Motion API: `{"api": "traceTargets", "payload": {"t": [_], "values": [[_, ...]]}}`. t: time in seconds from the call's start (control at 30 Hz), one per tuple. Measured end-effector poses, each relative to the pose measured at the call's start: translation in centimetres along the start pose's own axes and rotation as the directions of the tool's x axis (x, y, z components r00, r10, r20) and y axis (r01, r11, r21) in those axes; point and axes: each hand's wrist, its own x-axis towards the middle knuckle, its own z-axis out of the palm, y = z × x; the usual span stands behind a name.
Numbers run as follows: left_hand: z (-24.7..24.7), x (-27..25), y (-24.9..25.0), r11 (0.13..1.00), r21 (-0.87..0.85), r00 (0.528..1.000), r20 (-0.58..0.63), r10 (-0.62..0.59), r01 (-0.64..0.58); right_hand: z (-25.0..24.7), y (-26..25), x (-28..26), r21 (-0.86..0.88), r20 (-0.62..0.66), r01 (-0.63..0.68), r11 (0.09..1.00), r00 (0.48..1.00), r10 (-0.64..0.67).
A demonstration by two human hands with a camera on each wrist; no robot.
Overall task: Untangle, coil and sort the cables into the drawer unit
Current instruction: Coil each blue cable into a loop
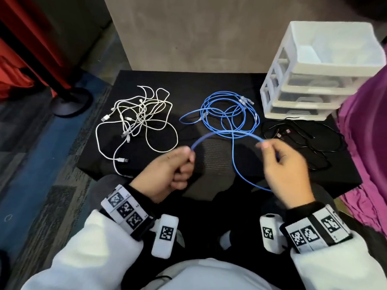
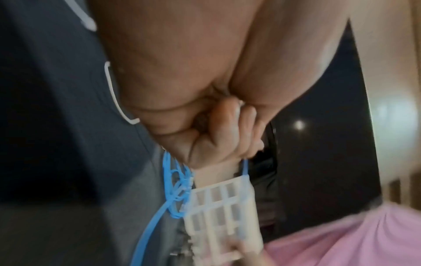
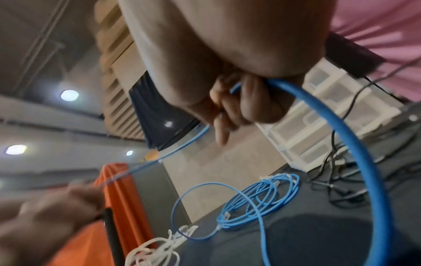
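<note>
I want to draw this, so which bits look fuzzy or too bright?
Head view: mostly sharp, though both moving hands, left hand and right hand, smear slightly. Left wrist view: blurry all over, and the drawer unit is soft. Right wrist view: ceiling lights glare; the blue cable close up looks bent.

- The head view looks steeply down from above onto a black table [image 1: 209, 84], near enough that both hands fill the lower middle of the frame, with the drawer unit [image 1: 318, 65] at upper right.
- The left wrist view sits tight under the left hand [image 2: 205, 90], looking along it; the palm fills the upper frame, very close and blurred, with the drawer unit [image 2: 223, 216] below centre.
- The right wrist view looks along the right hand [image 3: 239, 72] from beneath, tilted upward, catching ceiling lights [image 3: 69, 95] at left.
- All three views share the blue cable [image 1: 228, 114] and the drawer unit; the head and right wrist views both show the white cables [image 1: 138, 118].
</note>
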Motion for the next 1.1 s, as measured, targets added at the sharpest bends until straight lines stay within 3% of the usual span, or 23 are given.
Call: {"api": "traceTargets", "payload": {"t": [0.07,0.13,0.23,0.3,0.37,0.5,0.57,0.63,0.77,0.87,0.97,1.1], "values": [[0.8,0.0,1.7,0.929,-0.367,0.998,0.03,0.062,-0.047,1.0,0.6,-0.6,-0.155,0.284,0.046,0.987,0.959,0.0],[1.4,0.4,2.5,0.874,-0.469,0.989,0.003,0.146,-0.128,2.0,0.1,-1.8,-0.147,0.573,0.093,0.985,0.819,0.008],[2.5,1.6,2.0,0.947,-0.198,0.967,-0.077,0.241,-0.252,2.8,-2.6,-3.4,-0.021,0.801,0.152,0.988,0.594,-0.074],[3.1,2.1,0.9,0.965,0.058,0.961,-0.1,0.259,-0.254,2.3,-4.3,-3.4,0.068,0.825,0.199,0.978,0.54,-0.167],[3.4,2.1,-0.2,0.955,0.196,0.969,-0.058,0.239,-0.224,1.5,-5.2,-2.6,0.11,0.768,0.214,0.971,0.602,-0.22],[3.6,1.2,-1.0,0.949,0.285,0.989,0.101,0.106,-0.131,-0.1,-4.9,-0.1,0.152,0.501,0.116,0.982,0.847,-0.178],[3.9,0.8,-0.8,0.95,0.278,0.979,0.179,0.095,-0.143,-0.5,-4.5,0.5,0.179,0.404,0.081,0.98,0.903,-0.148],[4.1,0.5,-0.5,0.975,0.178,0.972,0.215,0.09,-0.13,-0.3,-4.4,0.5,0.303,0.445,0.009,0.953,0.883,-0.15],[3.9,0.0,0.1,0.998,-0.005,0.964,0.257,0.069,-0.07,0.3,-4.9,-0.2,0.571,0.565,-0.312,0.759,0.821,-0.087],[4.0,-0.4,-0.1,0.995,-0.012,0.962,0.255,0.097,-0.097,0.6,-5.4,0.1,0.609,0.544,-0.34,0.717,0.837,-0.065],[4.3,-0.3,-0.2,0.992,0.043,0.983,0.143,0.114,-0.121,0.9,-5.9,0.5,0.589,0.529,-0.313,0.745,0.847,-0.062],[4.1,0.5,-0.5,0.985,0.116,0.982,-0.131,0.139,-0.124,0.9,-6.3,0.9,0.595,0.553,-0.357,0.72,0.832,-0.046]]}}
